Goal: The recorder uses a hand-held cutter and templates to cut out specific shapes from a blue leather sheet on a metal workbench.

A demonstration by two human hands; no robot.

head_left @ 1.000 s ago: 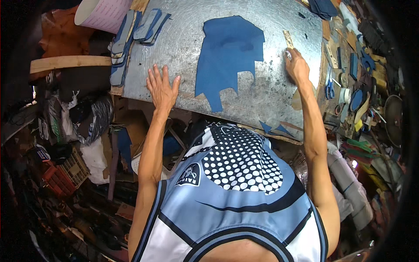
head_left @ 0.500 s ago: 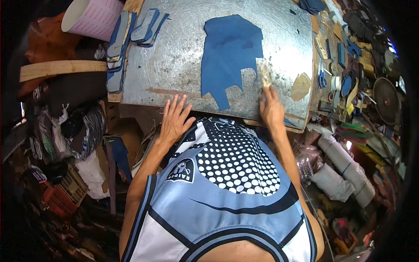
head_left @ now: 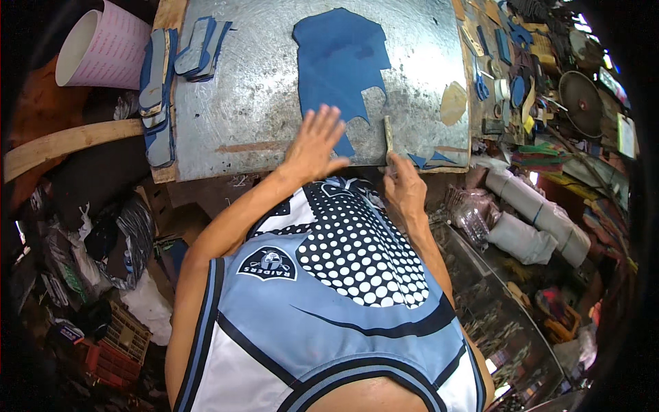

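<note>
A blue sheet of leather-like material (head_left: 340,65) lies on the metal-topped table (head_left: 240,96), with cut-outs along its right and lower edges. My left hand (head_left: 312,147) is over the sheet's lower left part, fingers stretched and empty; whether it touches cannot be made out. At the table's near edge, my right hand (head_left: 405,185) is closed round a narrow, pale, stick-like tool (head_left: 388,130) pointing away from me. The tool's lower end is hidden in the fingers. Just right of that hand lie small blue scraps (head_left: 436,161). Farther right is a tan flat template-like piece (head_left: 453,103).
Stacked blue cut pieces (head_left: 204,48) lie at the table's left, with more on the wooden edge (head_left: 159,89). A pale pink printed container (head_left: 113,48) stands beyond them. Blue-handled scissors (head_left: 482,86) lie on the right. A wooden bar (head_left: 75,144) juts out left.
My left hand has moved from the table's near edge up and right over the blue sheet. My right hand has drawn the tool back toward me. The whole view has shifted slightly.
</note>
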